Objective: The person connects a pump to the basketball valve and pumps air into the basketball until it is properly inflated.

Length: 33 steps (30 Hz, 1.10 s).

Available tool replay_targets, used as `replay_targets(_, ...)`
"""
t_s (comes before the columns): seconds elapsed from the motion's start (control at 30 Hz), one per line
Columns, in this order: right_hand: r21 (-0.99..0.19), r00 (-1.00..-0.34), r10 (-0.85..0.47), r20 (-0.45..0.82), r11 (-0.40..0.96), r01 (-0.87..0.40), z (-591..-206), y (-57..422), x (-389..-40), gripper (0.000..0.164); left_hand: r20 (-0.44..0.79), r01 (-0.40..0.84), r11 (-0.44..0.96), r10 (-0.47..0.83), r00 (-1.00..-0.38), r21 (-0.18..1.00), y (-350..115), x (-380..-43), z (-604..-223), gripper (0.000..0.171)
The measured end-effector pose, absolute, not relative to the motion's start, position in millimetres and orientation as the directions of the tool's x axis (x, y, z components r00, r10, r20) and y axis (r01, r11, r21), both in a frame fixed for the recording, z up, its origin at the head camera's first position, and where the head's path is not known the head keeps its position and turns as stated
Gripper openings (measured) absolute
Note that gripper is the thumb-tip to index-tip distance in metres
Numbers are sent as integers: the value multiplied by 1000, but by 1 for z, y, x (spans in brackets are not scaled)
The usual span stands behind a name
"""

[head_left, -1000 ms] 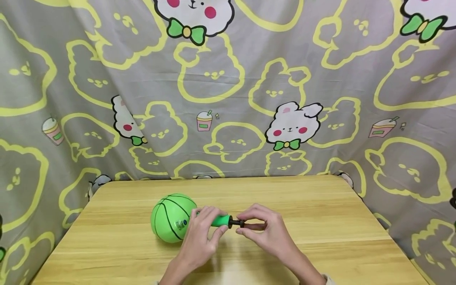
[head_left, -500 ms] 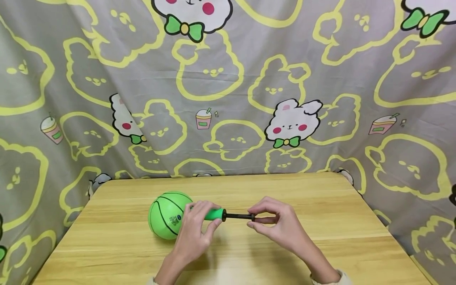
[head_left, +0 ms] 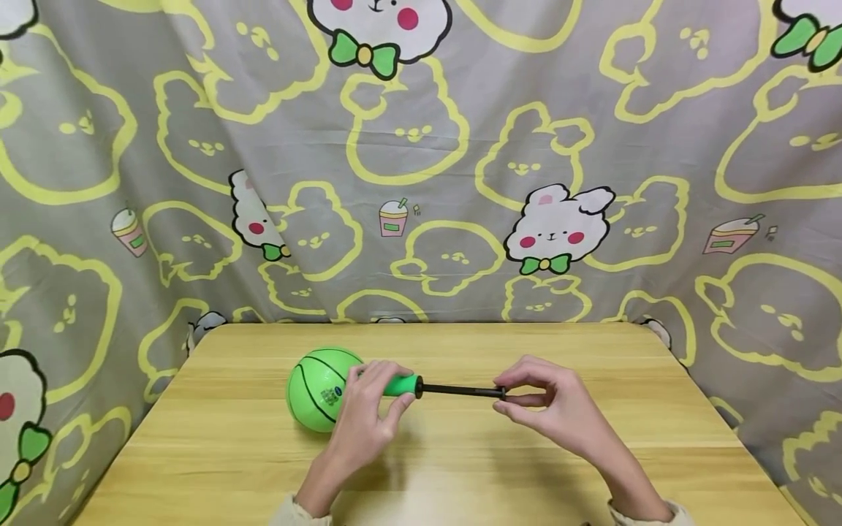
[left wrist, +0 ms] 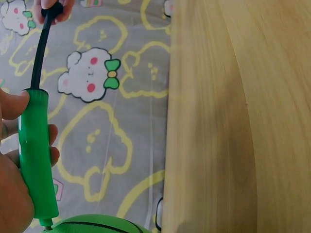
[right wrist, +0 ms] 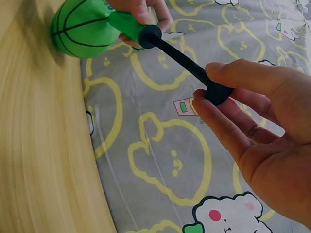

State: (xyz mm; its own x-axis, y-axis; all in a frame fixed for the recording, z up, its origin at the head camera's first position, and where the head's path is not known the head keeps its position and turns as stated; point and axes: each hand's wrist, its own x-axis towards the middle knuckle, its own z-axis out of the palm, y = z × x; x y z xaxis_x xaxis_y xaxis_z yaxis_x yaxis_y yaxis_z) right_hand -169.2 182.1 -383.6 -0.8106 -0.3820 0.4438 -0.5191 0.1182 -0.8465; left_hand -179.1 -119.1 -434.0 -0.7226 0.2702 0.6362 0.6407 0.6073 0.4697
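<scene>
A green ball with black basketball lines (head_left: 316, 391) sits on the left part of the table. My left hand (head_left: 365, 413) grips the green barrel of a hand pump (left wrist: 36, 155), whose narrow end meets the ball in the left wrist view. From the barrel's other end a black rod (head_left: 460, 390) stands far out. At its tip, my right hand (head_left: 552, 402) pinches the black end knob (right wrist: 217, 93) between thumb and fingers. The left hand covers the pump's joint with the ball in the head view.
A light wooden table (head_left: 500, 467) lies beneath the hands. Grey curtain cloth (head_left: 434, 175) with yellow outlines and white cartoon animals hangs behind the table and along both sides.
My right hand has moved to the right, drawing the black rod farther out of the green barrel. The left hand keeps its grip on the barrel beside the ball.
</scene>
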Motion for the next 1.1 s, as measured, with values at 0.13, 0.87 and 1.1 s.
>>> replay_targets(0.13,-845,-801,-404,443,110,-523,-380,183,-172,24,639,637,609,262,-723,472,-120,-181,-432,22)
replay_targets(0.87,-834,-827,-311,469,151,-530,-391,173,-166,25,690,639,644,230,-687,422,-107,-176,-441,20)
replay_targets(1.1,-823,-827,-270,492,166,-544,-395,165,-162,24,696,644,649,238,-677,405,-108,-176,-441,22)
